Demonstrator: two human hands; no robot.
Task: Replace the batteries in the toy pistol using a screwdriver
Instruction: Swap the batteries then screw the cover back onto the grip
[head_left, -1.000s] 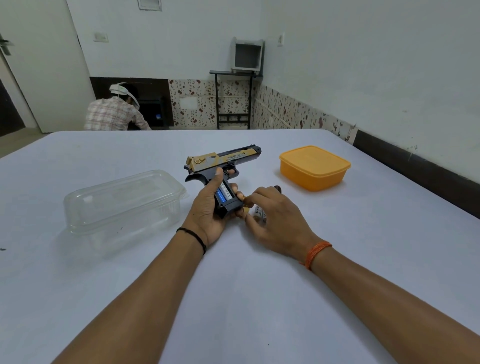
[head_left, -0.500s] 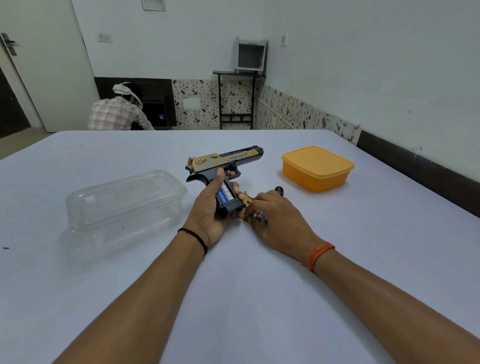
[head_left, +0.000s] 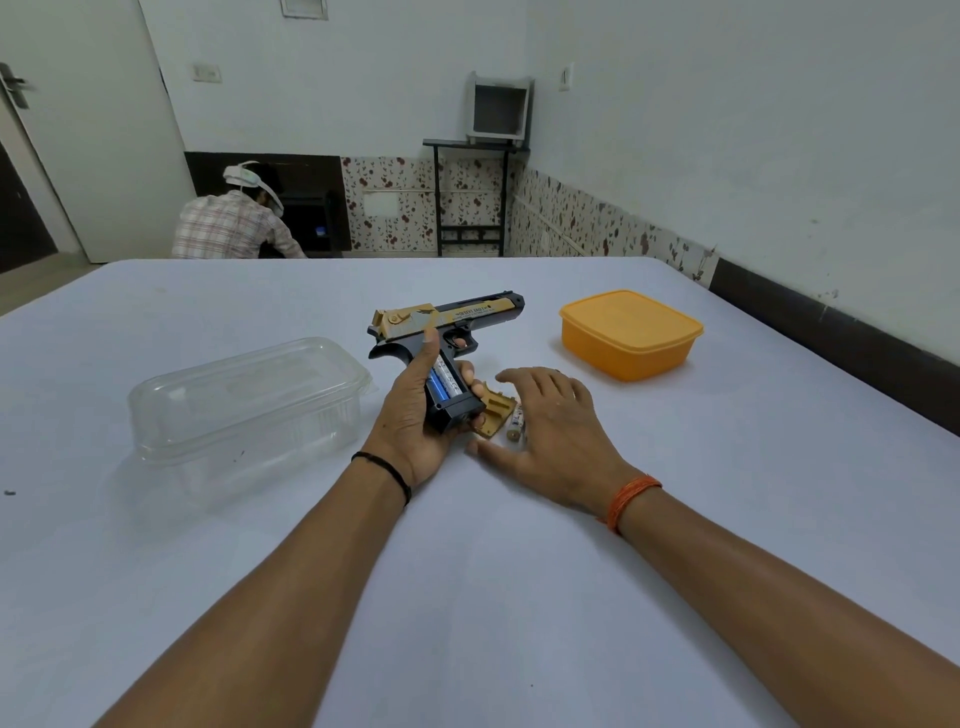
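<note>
So the black-and-gold plastic toy pistol (head_left: 447, 332) is held up off the white worktop (head_left: 519, 571) in our left hand (head_left: 415, 415), grip wrapped round the handle, thumb up the side. The compartment's open and blue-and-white batteries (head_left: 444, 383) sit exposed in it. Our right hand (head_left: 550, 431) hovers flat, fingers spread, holding nothing, over the loose gold plastic cover (head_left: 493, 413) and a small white spare battery (head_left: 515, 423). Risks: that battery could roll off under our palm, or tilting the pistol could spill the seated ones. Can't see a screw or screwdriver, so that bit's easy to lose.
</note>
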